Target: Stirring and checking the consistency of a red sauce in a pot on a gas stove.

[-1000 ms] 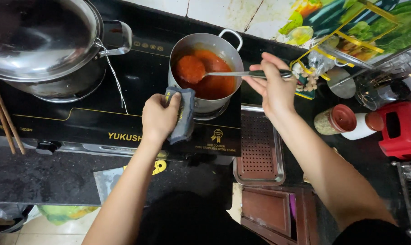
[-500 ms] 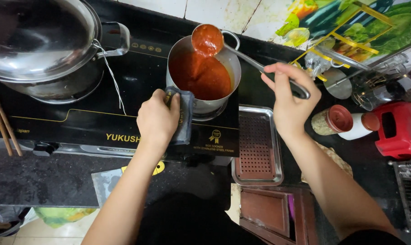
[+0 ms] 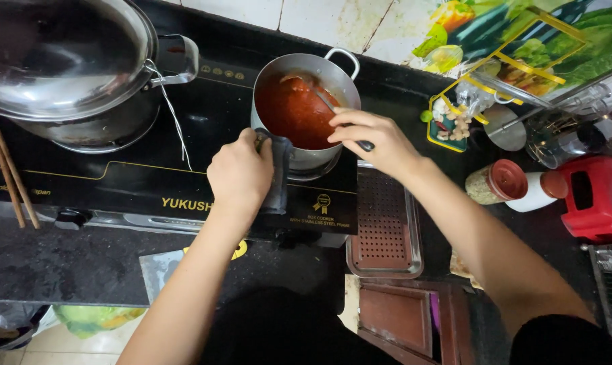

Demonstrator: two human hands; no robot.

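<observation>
My left hand (image 3: 240, 174) clamps a dark cloth (image 3: 277, 177) on the pot (image 3: 304, 108) rim — pot on the stove (image 3: 117, 176). My right hand (image 3: 377, 138) pinches the ladle (image 3: 323, 98) handle — bowl dipped in red sauce (image 3: 292, 111).

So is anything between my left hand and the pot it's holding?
Yes: a dark cloth is folded between the left hand and the near side of the pot. The right hand grips the ladle bare.

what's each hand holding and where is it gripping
Left hand grips the pot by its near handle through a dark cloth; right hand holds the ladle by its handle's end.
</observation>
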